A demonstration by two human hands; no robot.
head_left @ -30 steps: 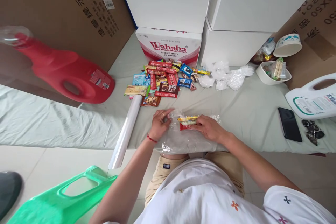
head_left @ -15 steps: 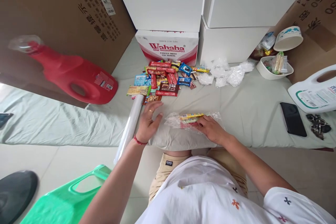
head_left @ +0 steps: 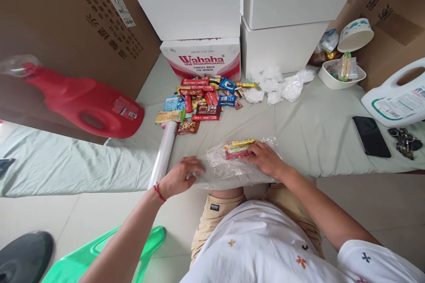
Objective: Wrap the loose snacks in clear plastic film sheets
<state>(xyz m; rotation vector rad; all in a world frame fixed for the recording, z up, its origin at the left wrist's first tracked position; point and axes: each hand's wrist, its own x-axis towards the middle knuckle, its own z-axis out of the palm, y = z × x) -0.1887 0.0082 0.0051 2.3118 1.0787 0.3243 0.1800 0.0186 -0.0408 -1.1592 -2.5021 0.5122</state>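
On the cloth-covered surface before me lies a sheet of clear plastic film (head_left: 221, 168). A small stack of snack bars (head_left: 236, 148), yellow, pale green and red, rests on it. My right hand (head_left: 267, 159) grips the stack's right end between thumb and fingers. Left of the film, near the front edge, my left hand (head_left: 182, 177) is open, its thumb apart from its loosely bent fingers, holding nothing. Just beyond that hand lies a roll of clear film (head_left: 165, 152), its near end partly hidden by my wrist.
Mixed wrapped snacks (head_left: 202, 101) lie heaped before a Wahaha carton (head_left: 202, 59). Crumpled clear plastic (head_left: 282, 84) sits right of them. A red jug (head_left: 89, 101) is at left; a white jug (head_left: 398, 97), phone (head_left: 372, 137) and keys (head_left: 405, 141) are at right.
My left hand has drawn back toward the front edge, away from the snack heap. My right hand stays at the bars on the film. The camera view has shifted slightly.
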